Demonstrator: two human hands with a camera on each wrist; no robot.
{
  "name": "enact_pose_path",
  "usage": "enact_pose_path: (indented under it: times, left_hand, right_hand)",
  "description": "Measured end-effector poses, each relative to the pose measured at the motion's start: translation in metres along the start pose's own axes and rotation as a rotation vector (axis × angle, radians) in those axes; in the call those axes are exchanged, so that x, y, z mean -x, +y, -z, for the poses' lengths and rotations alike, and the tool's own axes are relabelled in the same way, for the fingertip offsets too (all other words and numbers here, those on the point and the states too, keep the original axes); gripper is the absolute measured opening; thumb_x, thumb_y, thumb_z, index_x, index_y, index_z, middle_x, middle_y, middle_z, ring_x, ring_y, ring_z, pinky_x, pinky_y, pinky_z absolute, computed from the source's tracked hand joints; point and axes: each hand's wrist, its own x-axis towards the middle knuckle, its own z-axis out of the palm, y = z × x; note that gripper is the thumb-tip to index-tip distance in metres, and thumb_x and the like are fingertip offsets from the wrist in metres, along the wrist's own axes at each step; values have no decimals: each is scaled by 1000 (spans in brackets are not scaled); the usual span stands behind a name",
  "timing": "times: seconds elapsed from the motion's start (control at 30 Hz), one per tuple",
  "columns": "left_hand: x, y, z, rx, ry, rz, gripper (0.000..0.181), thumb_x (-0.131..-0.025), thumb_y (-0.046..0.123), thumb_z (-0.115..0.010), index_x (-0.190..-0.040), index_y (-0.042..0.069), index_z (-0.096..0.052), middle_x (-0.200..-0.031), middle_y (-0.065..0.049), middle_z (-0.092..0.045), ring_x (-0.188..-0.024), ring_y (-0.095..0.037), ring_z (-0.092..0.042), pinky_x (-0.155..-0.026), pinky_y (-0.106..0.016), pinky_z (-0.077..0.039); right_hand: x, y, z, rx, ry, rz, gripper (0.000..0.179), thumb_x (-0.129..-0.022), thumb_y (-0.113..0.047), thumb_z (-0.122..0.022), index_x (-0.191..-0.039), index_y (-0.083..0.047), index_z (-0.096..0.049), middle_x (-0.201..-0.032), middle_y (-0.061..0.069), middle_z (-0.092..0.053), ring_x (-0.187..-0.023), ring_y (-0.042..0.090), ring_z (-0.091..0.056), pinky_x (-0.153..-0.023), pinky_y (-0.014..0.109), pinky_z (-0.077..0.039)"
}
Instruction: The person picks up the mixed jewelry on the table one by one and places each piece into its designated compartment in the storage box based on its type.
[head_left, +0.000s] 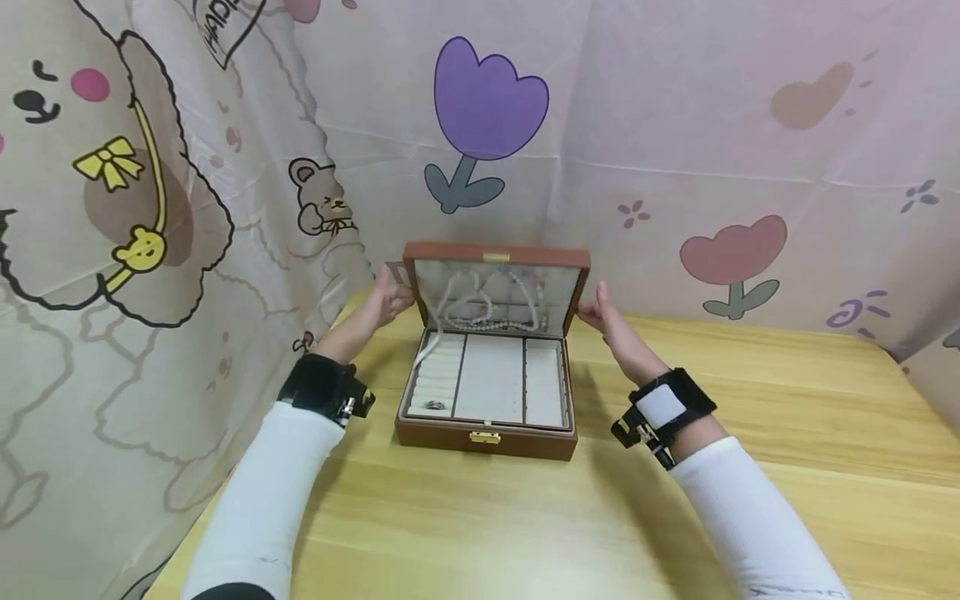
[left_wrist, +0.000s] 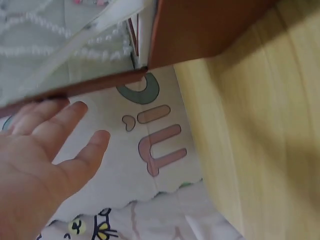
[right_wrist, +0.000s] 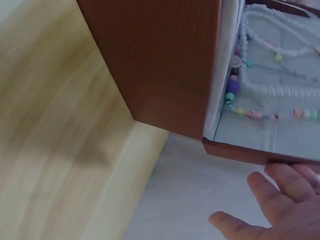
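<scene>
A brown jewelry box (head_left: 486, 442) sits on the table with its lid (head_left: 497, 250) raised. Against the lid's pale inside lie a white bead necklace (right_wrist: 277, 91) and a string of colored beads (right_wrist: 252, 114). In the box's left section, a ring (head_left: 435, 405) lies at the front of the cream ring rolls (head_left: 437, 371); the middle and right sections show pale bottoms. My left hand (head_left: 392, 298) touches the lid's left edge, its fingers extended and thumb apart. At the lid's right edge, my right hand (head_left: 606, 317) touches with loosely extended fingers, some tips hidden behind it.
The box stands on a light wooden table (head_left: 735, 400). A printed cloth (head_left: 637, 125) hangs behind it, and another patterned cloth (head_left: 247, 192) runs along the left edge. A pale ribbon (head_left: 427, 350) slants between lid and box on the left.
</scene>
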Motion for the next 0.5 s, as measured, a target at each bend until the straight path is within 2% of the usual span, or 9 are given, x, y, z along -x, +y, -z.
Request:
enact_pose_path:
  times: [0.03, 0.1, 0.13, 0.2, 0.23, 0.33, 0.43, 0.5]
  left_hand:
    - [25, 18, -16, -53, -5, -13, 91, -85, 70, 3, -143, 9, -30, -151, -14, -26, -139, -33, -26, -111, -58, 9]
    - [79, 58, -56, -208, 39, 3, 91, -84, 60, 21, -146, 3, -15, -152, -22, -9, -140, -44, -6, -108, -65, 5]
    - [104, 75, -74, -271, 58, 22, 88, -86, 59, 19, -147, 4, -14, -152, -23, -10, -140, -45, -8, -107, -66, 4]
    - [140, 99, -105, -321, 79, 69, 83, -90, 60, 10, -147, 3, -9, -152, -25, -9, -140, -45, -8, -108, -65, 3]
    - [151, 105, -114, -337, 85, 90, 80, -91, 59, 7, -148, 3, -5, -153, -23, -7, -141, -43, -8, -110, -62, 1]
    - [170, 102, -128, -347, 86, 114, 74, -96, 55, -7, -147, 3, 2, -155, -20, -2, -142, -39, -6, -114, -56, -2]
    - [177, 87, -131, -332, 72, 94, 74, -96, 56, -14, -148, 4, 0, -156, -17, 3, -143, -37, 0, -114, -56, -2]
    - [176, 72, -128, -329, 62, 62, 72, -97, 53, -20, -148, 5, -7, -155, -20, -4, -142, -39, -2, -112, -60, -4]
  right_hand:
    - [4, 0, 0, 2, 4, 10, 91, -89, -66, 1, -142, 4, -22, -150, 22, -23, -143, 35, -12, -115, 56, -2]
    - [13, 1, -1, 10, 7, 40, 87, -90, -63, 1, -142, 1, -26, -149, 22, -26, -142, 37, -16, -114, 58, -3]
    - [18, 2, -3, 31, 6, 35, 86, -91, -63, 1, -144, 0, -24, -150, 23, -24, -141, 38, -16, -113, 60, -3]
    - [28, 4, -7, 61, -10, 18, 83, -90, -64, 1, -147, -6, -16, -153, 21, -16, -142, 39, -11, -111, 62, -2]
    - [33, 7, -10, 72, -23, 9, 82, -90, -65, 1, -148, -9, -12, -154, 19, -12, -142, 39, -8, -110, 63, -1]
    - [45, 15, -20, 83, -61, -18, 77, -91, -64, -1, -149, -13, -3, -156, 14, -1, -143, 36, 3, -110, 62, 3]
    - [51, 25, -30, 58, -82, 46, 69, -95, -56, -2, -149, -12, -8, -156, 13, -4, -144, 35, 3, -111, 61, 3]
    - [54, 29, -35, 60, -86, 84, 66, -97, -52, -1, -149, -11, -9, -156, 13, -7, -144, 35, 1, -111, 61, 2]
